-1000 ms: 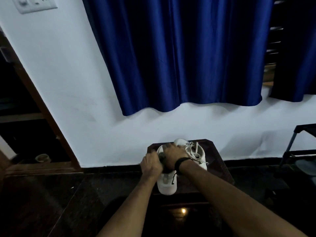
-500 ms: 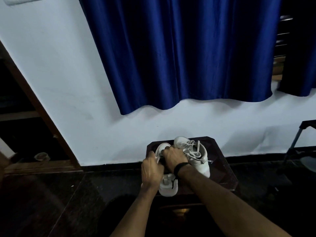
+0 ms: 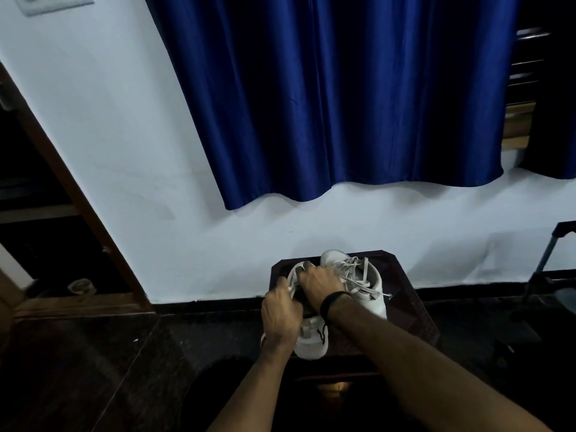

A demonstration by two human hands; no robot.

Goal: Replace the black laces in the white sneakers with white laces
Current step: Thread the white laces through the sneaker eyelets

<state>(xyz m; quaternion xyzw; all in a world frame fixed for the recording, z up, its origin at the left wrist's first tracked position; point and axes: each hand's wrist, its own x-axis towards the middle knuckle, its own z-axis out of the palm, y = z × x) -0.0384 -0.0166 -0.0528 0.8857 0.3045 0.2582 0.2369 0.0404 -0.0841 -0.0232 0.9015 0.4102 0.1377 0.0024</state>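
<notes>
- Left hand (image 3: 282, 316) curled round the near-left side of the left sneaker (image 3: 308, 338), fingers hooked at the collar – prob. to steady it and spread the opening.
- Right hand (image 3: 319, 286) gripping the tongue/eyelet area of the same shoe from above, dark band (image 3: 332, 302) on the wrist; exactly what its fingers pinch is hidden.
- Black lace (image 3: 322, 333) end dangles over the toe part, so this shoe is judged still mid-unlacing.
- Right sneaker (image 3: 366, 289) sits just beside it, w/ white laces (image 3: 358, 275) already threaded, ends loose – looks done, parked out of the way.
- Both shoes on the dark tabletop (image 3: 408, 310), against the white wall (image 3: 124, 120) below the blue curtain (image 3: 343, 95).
</notes>
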